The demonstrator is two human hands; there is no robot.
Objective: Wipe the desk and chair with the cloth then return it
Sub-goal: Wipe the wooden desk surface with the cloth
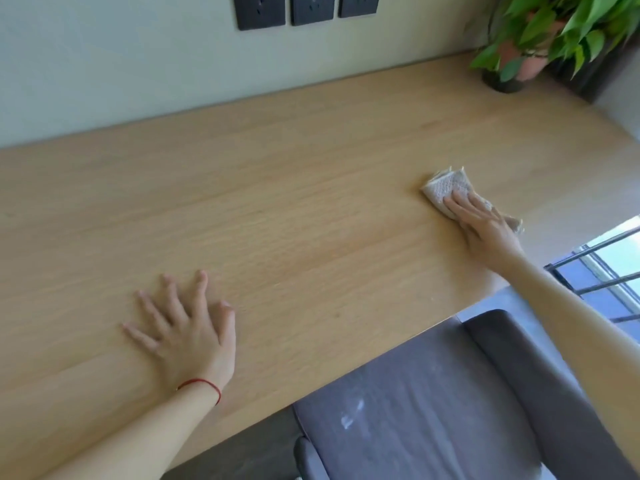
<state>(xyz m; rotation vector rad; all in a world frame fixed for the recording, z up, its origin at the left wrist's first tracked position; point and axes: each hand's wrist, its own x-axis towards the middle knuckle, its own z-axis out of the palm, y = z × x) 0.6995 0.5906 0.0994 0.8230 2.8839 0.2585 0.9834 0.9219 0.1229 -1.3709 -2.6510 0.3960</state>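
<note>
Far over on the left, left hand (188, 327) flat on the wooden surface (294, 216), palm down, fingers spread wide apart, holding nothing. Thin red string (204, 384) around that wrist. Up at the top, three dark wall sockets (304, 8) in a row on the pale wall. Lower down and toward the right, gray chair (433, 403) pushed close to the near edge of the surface, with some pale smudges on its seat. Farther right, small light cloth (446, 187) lying on the surface, folded and a bit crumpled. Right hand (485, 225) pressed down flat on top of the cloth, fingers close together, cloth poking out past the fingertips. Up in the far right corner, leafy green plant (547, 32) in a pot at the back of the surface. Window rail at the right edge.
</note>
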